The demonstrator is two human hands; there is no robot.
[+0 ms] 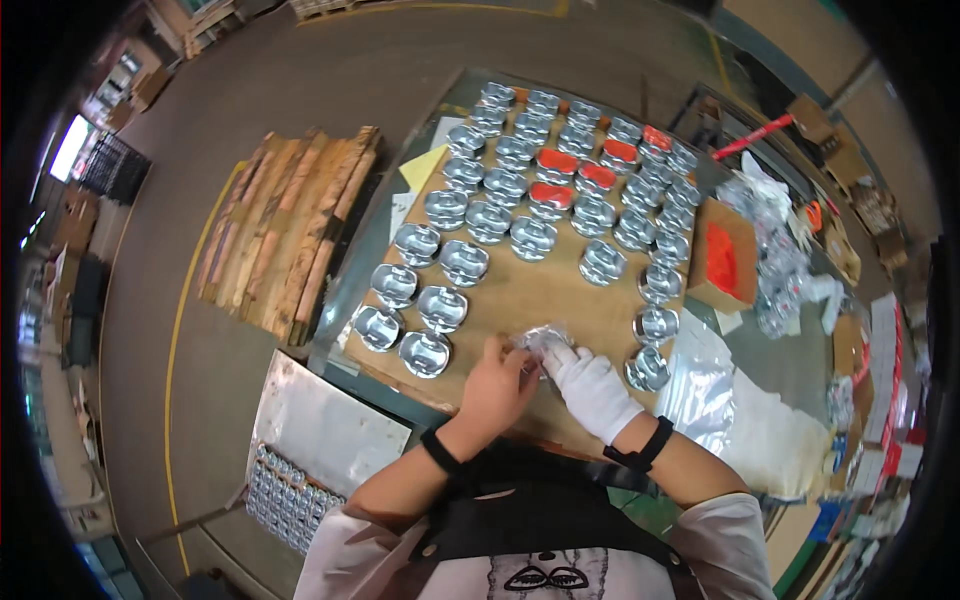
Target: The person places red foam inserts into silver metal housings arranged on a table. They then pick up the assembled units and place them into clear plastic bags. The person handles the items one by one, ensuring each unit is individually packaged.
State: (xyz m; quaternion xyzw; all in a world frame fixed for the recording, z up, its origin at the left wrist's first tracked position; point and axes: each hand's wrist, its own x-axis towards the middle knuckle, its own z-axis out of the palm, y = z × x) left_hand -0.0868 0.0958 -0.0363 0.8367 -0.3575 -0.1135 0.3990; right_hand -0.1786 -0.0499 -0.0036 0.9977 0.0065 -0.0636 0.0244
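My bare left hand (497,383) and my right hand (591,386), in a white glove, meet at the near edge of a brown board (540,290). Between them they hold a small clear plastic bag (540,340) with something shiny inside; I cannot tell what it is. Rows of shiny metal pistons (464,262) stand on the board beyond my hands, and a few (556,161) carry red caps. The nearest piston (425,353) stands just left of my left hand. Another piston (646,369) sits right of my gloved hand.
A cardboard box with a red inside (722,256) and a heap of clear bags (775,250) lie at the right. Flat plastic sheets (700,385) lie right of my hands. Wooden planks (285,225) lie on the floor at left. A tray of small metal parts (285,490) sits below left.
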